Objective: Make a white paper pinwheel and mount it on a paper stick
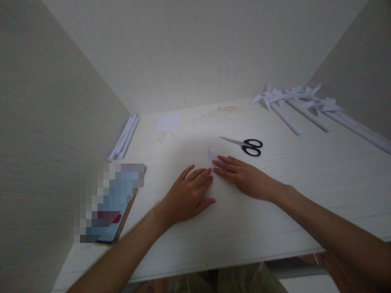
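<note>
A small folded piece of white paper (212,154) lies on the white desk (305,195), mostly covered by my hands, with one pointed corner sticking out. My left hand (187,195) lies flat, fingers together, pressing down on the paper. My right hand (244,175) also lies flat, its fingertips on the paper's right edge. The two hands nearly touch at the fingertips. Black-handled scissors (246,145) lie just beyond my right hand, blades pointing left.
A phone (111,207) lies at the desk's left near the side wall. Rolled white paper sticks (124,138) lie along the left wall. A square white sheet (169,122) sits at the back. Several paper pinwheels on sticks (299,106) lie at the back right.
</note>
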